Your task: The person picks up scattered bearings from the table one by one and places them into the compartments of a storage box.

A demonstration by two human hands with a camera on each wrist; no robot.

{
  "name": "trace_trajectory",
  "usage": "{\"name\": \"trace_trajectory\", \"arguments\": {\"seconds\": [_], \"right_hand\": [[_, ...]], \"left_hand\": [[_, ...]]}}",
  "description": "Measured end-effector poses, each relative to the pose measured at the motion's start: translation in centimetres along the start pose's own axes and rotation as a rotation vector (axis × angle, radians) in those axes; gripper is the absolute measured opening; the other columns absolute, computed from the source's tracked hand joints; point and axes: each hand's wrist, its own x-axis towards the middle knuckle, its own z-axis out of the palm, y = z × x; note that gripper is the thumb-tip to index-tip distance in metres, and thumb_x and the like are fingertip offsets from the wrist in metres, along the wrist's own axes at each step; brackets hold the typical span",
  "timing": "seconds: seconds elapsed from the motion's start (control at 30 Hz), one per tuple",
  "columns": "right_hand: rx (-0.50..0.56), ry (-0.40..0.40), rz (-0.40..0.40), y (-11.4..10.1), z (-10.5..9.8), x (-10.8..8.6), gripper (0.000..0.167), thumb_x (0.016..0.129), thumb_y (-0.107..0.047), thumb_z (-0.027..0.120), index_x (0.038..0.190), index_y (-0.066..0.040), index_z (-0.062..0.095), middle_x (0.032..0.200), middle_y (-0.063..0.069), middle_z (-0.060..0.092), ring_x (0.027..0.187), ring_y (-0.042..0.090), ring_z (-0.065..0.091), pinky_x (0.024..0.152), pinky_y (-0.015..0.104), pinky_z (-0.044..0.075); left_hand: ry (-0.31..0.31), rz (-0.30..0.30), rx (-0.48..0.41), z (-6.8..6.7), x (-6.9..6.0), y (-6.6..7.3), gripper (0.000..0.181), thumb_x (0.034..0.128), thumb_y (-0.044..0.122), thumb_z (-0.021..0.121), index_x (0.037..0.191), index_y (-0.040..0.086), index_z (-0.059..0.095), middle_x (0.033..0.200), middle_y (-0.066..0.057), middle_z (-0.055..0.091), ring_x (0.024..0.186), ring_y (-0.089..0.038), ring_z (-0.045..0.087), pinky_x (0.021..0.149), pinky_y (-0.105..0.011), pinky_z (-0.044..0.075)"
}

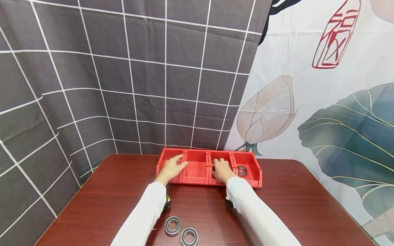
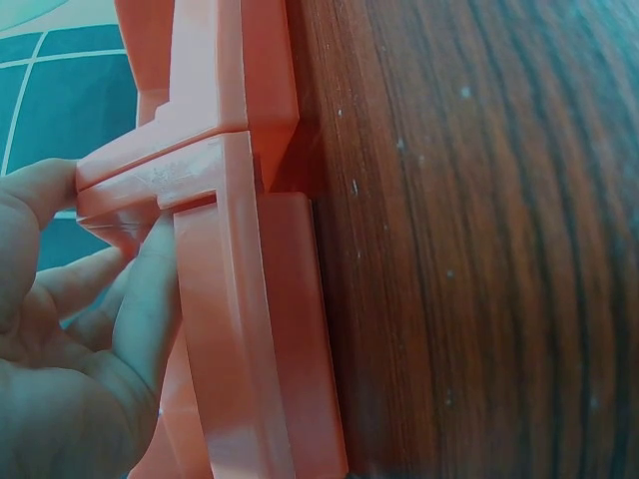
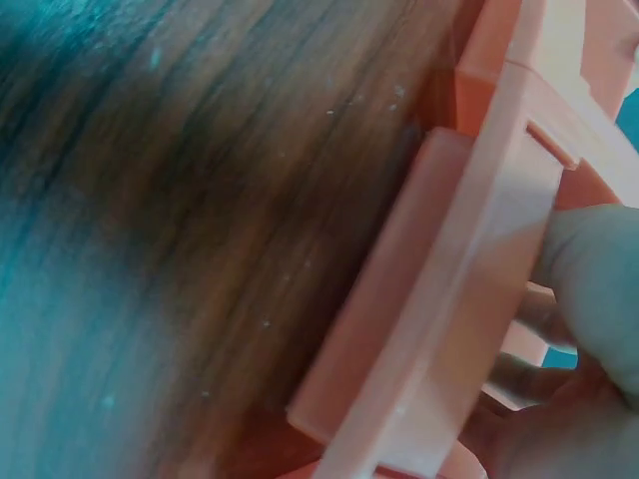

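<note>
Over the wall between the two left-hand red bins (image 1: 195, 171) is my left hand (image 1: 171, 168). Its thumb and a finger lie on either side of that wall and pinch it in the left wrist view. My right hand (image 1: 223, 170) reaches down into the third bin, its fingers curled. At its fingertips shows a dark edge of a bearing, mostly covered by the hand. In the right wrist view the bin's front wall (image 3: 499, 259) hides what those fingers hold. Another bearing (image 1: 242, 171) lies in the rightmost bin.
Two steel bearings, one upper left (image 1: 172, 226) and one lower right (image 1: 189, 236), lie on the brown wooden table (image 1: 101, 201) between the forearms. Dark wrist straps show below both sleeves. Behind the bins hangs a gridded grey cloth (image 1: 147, 82) beside a printed white one.
</note>
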Motion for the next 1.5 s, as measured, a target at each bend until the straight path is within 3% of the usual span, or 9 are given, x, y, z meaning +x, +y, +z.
{"name": "trace_trajectory", "arguments": {"seconds": [0.27, 0.53, 0.67, 1.0, 1.27, 1.5], "right_hand": [[-0.096, 0.168, -0.074, -0.1, -1.4, -0.4, 0.04, 0.081, -0.002, 0.07, 0.118, 0.003, 0.056, 0.108, 0.019, 0.054, 0.097, 0.034, 0.051, 0.086, 0.044, 0.049], [-0.028, 0.304, -0.095, 1.0, -2.0, -0.3, 0.041, 0.082, -0.004, 0.066, 0.121, 0.003, 0.057, 0.113, 0.018, 0.055, 0.106, 0.035, 0.051, 0.095, 0.046, 0.044], [0.031, 0.343, -0.063, 1.8, -2.2, -0.2, 0.046, 0.084, -0.01, 0.066, 0.127, 0.003, 0.054, 0.119, 0.019, 0.054, 0.112, 0.036, 0.047, 0.097, 0.046, 0.043], [0.153, 0.304, 0.032, 3.5, -2.5, -0.5, 0.051, 0.088, -0.019, 0.062, 0.132, 0.004, 0.048, 0.126, 0.023, 0.048, 0.116, 0.039, 0.041, 0.098, 0.05, 0.04], [0.318, 0.145, 0.195, 5.0, -2.6, -0.7, 0.06, 0.095, -0.028, 0.052, 0.14, 0.007, 0.033, 0.133, 0.029, 0.04, 0.118, 0.043, 0.042, 0.1, 0.056, 0.036], [0.345, 0.088, 0.22, 5.6, -2.8, -1.1, 0.058, 0.099, -0.027, 0.046, 0.141, 0.009, 0.03, 0.128, 0.031, 0.05, 0.106, 0.039, 0.055, 0.091, 0.051, 0.045]], "left_hand": [[0.003, 0.001, -0.007, 0.0, 0.0, -0.1, 0.058, 0.0907, 0.029, 0.066, 0.141, 0.007, 0.047, 0.13, -0.016, 0.056, 0.114, -0.031, 0.057, 0.09, -0.042, 0.05], [0.003, 0.0, -0.008, 0.0, 0.0, 0.0, 0.059, 0.0901, 0.031, 0.066, 0.141, 0.008, 0.047, 0.129, -0.016, 0.057, 0.114, -0.03, 0.058, 0.091, -0.041, 0.049], [0.002, 0.008, -0.005, 0.0, 0.1, -0.2, 0.058, 0.0909, 0.031, 0.065, 0.141, 0.007, 0.047, 0.13, -0.016, 0.057, 0.114, -0.03, 0.058, 0.091, -0.042, 0.048], [0.001, 0.007, 0.005, -0.1, 0.2, -0.2, 0.059, 0.0903, 0.033, 0.066, 0.14, 0.007, 0.048, 0.129, -0.016, 0.057, 0.114, -0.031, 0.058, 0.093, -0.043, 0.047], [0.0, -0.003, -0.014, 0.0, 0.2, -0.5, 0.06, 0.0897, 0.033, 0.067, 0.141, 0.008, 0.048, 0.129, -0.015, 0.058, 0.111, -0.03, 0.059, 0.087, -0.04, 0.051], [0.004, 0.011, -0.003, -0.1, 0.2, -0.4, 0.06, 0.0898, 0.034, 0.066, 0.141, 0.008, 0.047, 0.128, -0.015, 0.058, 0.113, -0.03, 0.059, 0.091, -0.042, 0.048]]}}
